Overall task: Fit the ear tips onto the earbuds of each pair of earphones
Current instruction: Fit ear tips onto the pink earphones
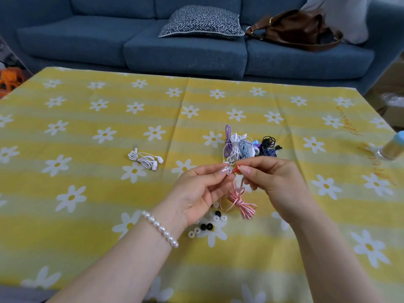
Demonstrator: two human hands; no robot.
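While only one white pair of earphones (146, 159) lies apart at centre-left of the frame, bundled and with white tips on both buds as far as the picture shows, most of the job looks still ahead. Moving right, the left hand (200, 190), with a pearl bracelet (160, 228) at its wrist, is raised above the tabletop (87, 127) and pinches a translucent ear tip (228, 170) between thumb and forefinger, its other fingers loosely curled. Below it, at lower centre, loose ear tips (207, 226), clear and black, lie scattered on the cloth, waiting to be used. Just right of the held tip and nearly touching it, a red earbud (236, 169) is gripped in the fingertips of the right hand (275, 179), and the red-and-white striped cable (240, 203) hangs down from it in a tied bundle. I judge the tip is about to be pushed on; whether it has begun to seat I cannot tell. Behind the hands, right of centre, a heap of tangled earphones (247, 146) in purple, white, blue and black appears to await its turn.
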